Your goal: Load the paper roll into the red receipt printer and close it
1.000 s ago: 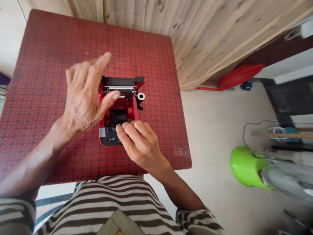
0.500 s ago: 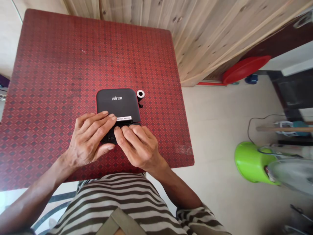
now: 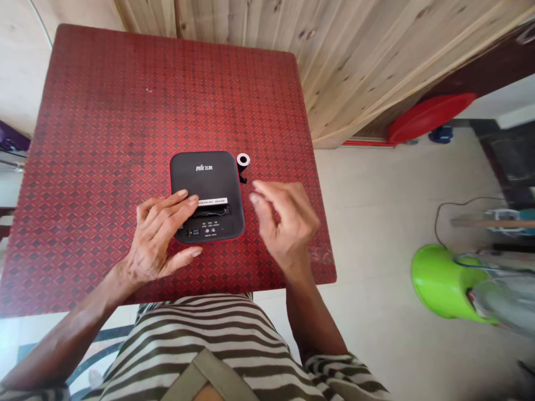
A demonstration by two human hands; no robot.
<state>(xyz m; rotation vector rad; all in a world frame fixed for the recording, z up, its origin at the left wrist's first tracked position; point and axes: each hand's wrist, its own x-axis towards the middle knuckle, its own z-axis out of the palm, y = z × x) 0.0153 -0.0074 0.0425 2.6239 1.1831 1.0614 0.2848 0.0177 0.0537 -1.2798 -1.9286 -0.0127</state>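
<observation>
A black, rounded-square device (image 3: 204, 186) with a thin red edge, white lettering and a white label lies flat on the table. Near its front side is an open long slot (image 3: 216, 211), with what looks like a wire inside. My left hand (image 3: 161, 236) rests stretched out on the device's left front part, thumb by the front edge. My right hand (image 3: 288, 220) is off the device, to its right, thumb and forefinger slightly apart with nothing visible between them. Just beyond its fingertips stands a small black roll-like object (image 3: 243, 160) with a white ring-shaped top; a small black piece (image 3: 243, 180) lies beside it.
The red patterned table (image 3: 125, 100) ends near my striped shirt (image 3: 209, 323). A wooden plank wall (image 3: 251, 28) borders its far side. On the floor to the right are a green bucket-like object (image 3: 438, 284), a red basin-like object (image 3: 430, 117) and a cable (image 3: 441, 209).
My right hand has left the device's slot and moved right, towards the small roll-like object. The slot now shows uncovered. My left hand has stayed on the device.
</observation>
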